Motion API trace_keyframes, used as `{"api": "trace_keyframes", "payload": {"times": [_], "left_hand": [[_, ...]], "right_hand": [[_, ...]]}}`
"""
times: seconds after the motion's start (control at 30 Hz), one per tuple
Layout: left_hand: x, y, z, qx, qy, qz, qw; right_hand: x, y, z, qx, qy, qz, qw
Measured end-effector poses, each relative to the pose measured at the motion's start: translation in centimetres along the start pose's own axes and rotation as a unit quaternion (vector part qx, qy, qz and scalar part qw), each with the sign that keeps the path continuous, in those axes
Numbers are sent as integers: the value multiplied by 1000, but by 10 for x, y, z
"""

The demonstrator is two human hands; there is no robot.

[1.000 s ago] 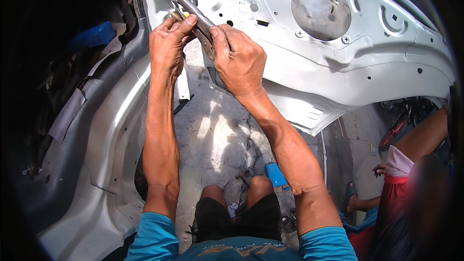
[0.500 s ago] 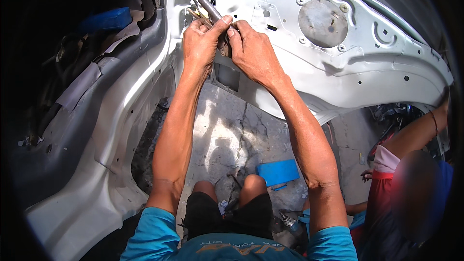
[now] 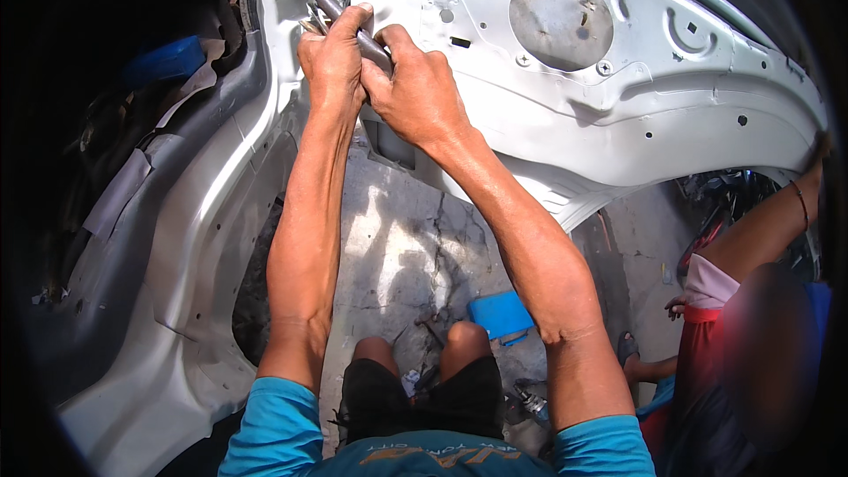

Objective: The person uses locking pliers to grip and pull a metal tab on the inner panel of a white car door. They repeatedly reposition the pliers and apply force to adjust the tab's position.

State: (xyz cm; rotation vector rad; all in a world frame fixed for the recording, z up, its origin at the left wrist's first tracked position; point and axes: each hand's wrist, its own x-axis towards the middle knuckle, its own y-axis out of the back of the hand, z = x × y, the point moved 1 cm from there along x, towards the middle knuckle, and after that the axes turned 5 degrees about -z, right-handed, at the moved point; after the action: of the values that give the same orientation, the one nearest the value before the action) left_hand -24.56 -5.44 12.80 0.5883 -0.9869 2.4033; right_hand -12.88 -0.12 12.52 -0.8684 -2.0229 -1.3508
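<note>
A dark, tube-shaped metal tool (image 3: 328, 3) slants from the upper left down between my hands, its far end at the hinge side of a white vehicle door panel (image 3: 495, 106). My left hand (image 3: 332, 66) is closed around its middle, the thumb lying along it. My right hand (image 3: 420, 88) grips the tool's near end, which its fingers partly cover. Beside my left fingers, a thin brownish piece pokes out; its kind is unclear. What the tool's tip touches is too small to tell.
On the left runs the pale body frame (image 3: 190, 238) of the vehicle, with a dark interior and a blue object (image 3: 168, 60) beyond. A blue case (image 3: 501, 314) lies on the cracked concrete floor (image 3: 380, 256). A co-worker (image 3: 707, 300) is at the lower right, one arm raised toward the door.
The view has shifted, so the door sits farther left and higher. My right hand has closed further around the tool's near end, and more of the tool shows between my hands.
</note>
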Motion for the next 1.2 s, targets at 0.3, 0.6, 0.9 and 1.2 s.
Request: {"api": "trace_keyframes", "payload": {"times": [0.3, 0.6, 0.9, 1.2], "left_hand": [[-2, -14, 12, 87, -72, -36, 993], [0, -29, 27, 232, -141, -63, 960], [-7, -37, 33, 293, -163, -86, 938], [-83, 7, 14, 189, -90, -188, 960]], "right_hand": [[-5, 0, -2, 66, -4, 59, 996], [-12, -9, 4, 117, 23, 181, 976], [-15, -11, 2, 134, 21, 217, 967], [-14, 14, -5, 163, -29, 97, 981]]}}
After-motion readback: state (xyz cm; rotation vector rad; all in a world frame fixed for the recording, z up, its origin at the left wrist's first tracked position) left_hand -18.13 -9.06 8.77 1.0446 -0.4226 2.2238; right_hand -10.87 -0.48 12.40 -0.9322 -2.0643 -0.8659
